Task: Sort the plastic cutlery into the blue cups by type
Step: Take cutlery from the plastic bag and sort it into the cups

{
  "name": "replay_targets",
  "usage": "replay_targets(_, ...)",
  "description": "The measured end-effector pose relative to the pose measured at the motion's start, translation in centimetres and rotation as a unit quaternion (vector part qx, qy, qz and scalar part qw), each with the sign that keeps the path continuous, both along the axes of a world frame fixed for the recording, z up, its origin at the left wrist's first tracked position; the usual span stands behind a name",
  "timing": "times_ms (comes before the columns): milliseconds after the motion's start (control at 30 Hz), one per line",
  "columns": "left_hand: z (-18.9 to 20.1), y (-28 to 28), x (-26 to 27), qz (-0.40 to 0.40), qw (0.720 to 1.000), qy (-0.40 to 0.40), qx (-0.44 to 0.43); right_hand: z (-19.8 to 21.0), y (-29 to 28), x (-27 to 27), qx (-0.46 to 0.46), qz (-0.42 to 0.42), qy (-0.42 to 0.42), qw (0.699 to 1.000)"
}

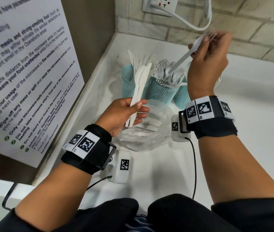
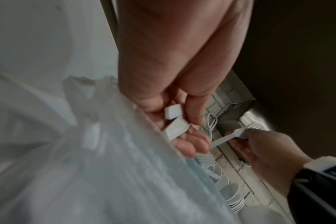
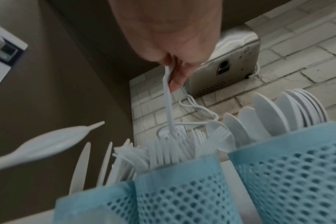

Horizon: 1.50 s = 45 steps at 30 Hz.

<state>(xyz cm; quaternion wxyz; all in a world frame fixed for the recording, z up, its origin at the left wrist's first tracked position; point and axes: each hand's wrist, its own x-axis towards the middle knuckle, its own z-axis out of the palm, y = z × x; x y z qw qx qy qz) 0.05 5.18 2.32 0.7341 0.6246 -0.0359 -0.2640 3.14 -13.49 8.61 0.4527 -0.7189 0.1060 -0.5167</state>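
**Fork going into middle cup, left hand staging the next pieces**

While the right hand works at the cups, the clear plastic bag (image 1: 143, 136) sits nearest on the white counter (image 1: 233, 148), a few loose pieces left inside; likely the supply, kept within reach.

Above it the left hand (image 1: 124, 114) has fingers and thumb curled round two white pieces (image 1: 140, 84), spoon plus knife by the look, blades up. Probably parked as a buffer for the next drops.

Further back, three blue cups (image 1: 162, 92) stand side by side: knives left, forks middle, spoons right.

Right hand (image 1: 208, 62) pinches a fork (image 1: 185, 55) near its tines, handle angled down into the fork cup (image 3: 182, 181). Handle-first entry matches the stored orientation.
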Motion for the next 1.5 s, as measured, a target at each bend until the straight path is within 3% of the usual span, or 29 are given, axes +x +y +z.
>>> replay_targets(133, 0.1, 0.0, 0.0, 0.000, 1.000, 0.000, -0.002, -2.3, -0.7, 0.9, -0.081, -0.007, 0.159, 0.984)
replay_targets(300, 0.1, 0.0, -0.1, 0.000, 1.000, -0.001, -0.004, -2.9, -1.1, 1.0, -0.183, 0.003, 0.199, 0.963)
replay_targets(367, 0.1, 0.0, -0.1, -0.001, 1.000, 0.000, -0.005, -3.0, -1.3, 1.2, -0.236, 0.007, 0.243, 0.941)
replay_targets(467, 0.2, 0.0, -0.1, -0.001, 1.000, 0.001, -0.005, -3.8, -1.2, 0.9, -0.313, 0.013, 0.344, 0.885)
replay_targets(533, 0.2, 0.0, -0.1, 0.000, 1.000, 0.001, -0.005, -4.2, -1.0, 0.5, -0.309, 0.010, 0.407, 0.859)
replay_targets(600, 0.2, 0.1, -0.1, 0.001, 1.000, -0.001, -0.004, -3.9, -0.7, 0.1, -0.294, 0.006, 0.433, 0.852)
replay_targets(667, 0.2, 0.1, -0.1, 0.000, 1.000, -0.001, -0.004, -3.3, -0.4, 0.0, -0.278, 0.003, 0.421, 0.863)
replay_targets(733, 0.3, 0.0, -0.2, 0.000, 1.000, -0.001, -0.003, -2.6, -0.1, 0.0, -0.249, 0.020, 0.364, 0.897)
replay_targets(833, 0.4, -0.1, -0.2, -0.003, 1.000, -0.001, -0.002, -2.0, 0.8, -0.4, -0.219, 0.103, 0.263, 0.934)
replay_targets(933, 0.5, -0.2, -0.3, -0.013, 1.000, 0.002, -0.006, -1.5, 1.6, -0.4, -0.192, 0.196, 0.264, 0.925)
replay_targets(1100, 0.8, -0.1, -0.3, -0.010, 1.000, 0.005, -0.019, -1.4, 1.9, 0.2, -0.114, 0.242, 0.289, 0.919)
replay_targets(1200, 0.9, 0.2, -0.2, 0.004, 1.000, 0.008, -0.022, -1.0, 1.7, 0.7, -0.034, 0.219, 0.264, 0.939)
replay_targets(1300, 1.0, 0.4, -0.2, 0.021, 0.999, 0.015, -0.024, 0.3, 1.2, 1.1, 0.041, 0.147, 0.182, 0.971)
replay_targets(1400, 1.1, 0.4, -0.3, 0.049, 0.999, 0.019, -0.010, 1.9, 0.9, 1.1, 0.071, 0.091, 0.061, 0.991)
replay_targets(1500, 1.0, 0.3, -0.2, 0.086, 0.996, 0.014, 0.009, 2.5, 1.3, 1.0, 0.062, 0.070, -0.008, 0.996)
